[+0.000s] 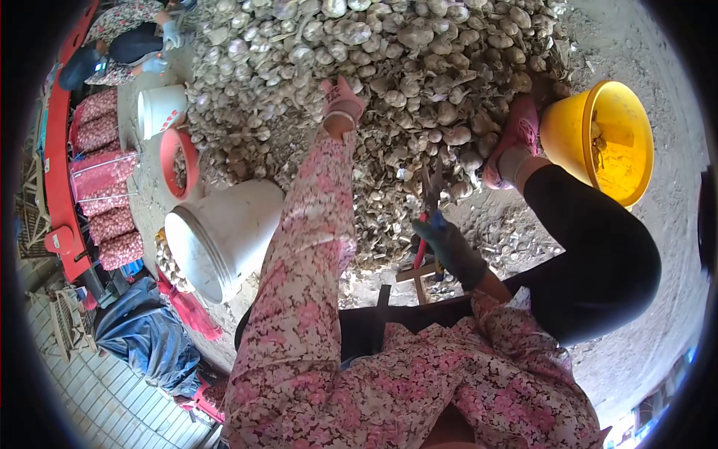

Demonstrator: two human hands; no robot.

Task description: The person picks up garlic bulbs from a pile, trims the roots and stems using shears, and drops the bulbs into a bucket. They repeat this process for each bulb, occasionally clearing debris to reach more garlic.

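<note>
- Two gloved hands work at a big heap of pale, papery garlic bulbs spread on the ground, and that heap is the landmark here.
- The left hand, in a pink glove on a pink floral sleeve, reaches into the near part of the heap; its fingers rest among the bulbs, and whether they are closed on one I cannot tell.
- The right hand, in a dark grey-blue glove, sits at the near edge of the heap, fingers closed around red-handled metal shears whose blades point up toward the bulbs.
- A round yellow plastic bucket lies tilted just right of the heap.
- A white plastic bucket lies on its side at the heap's near left edge, with a small orange-red plastic tub and a second white pail beyond it.
- Pink mesh sacks of garlic lie well left of the heap.
- Another person crouches at the heap's far left corner.
</note>
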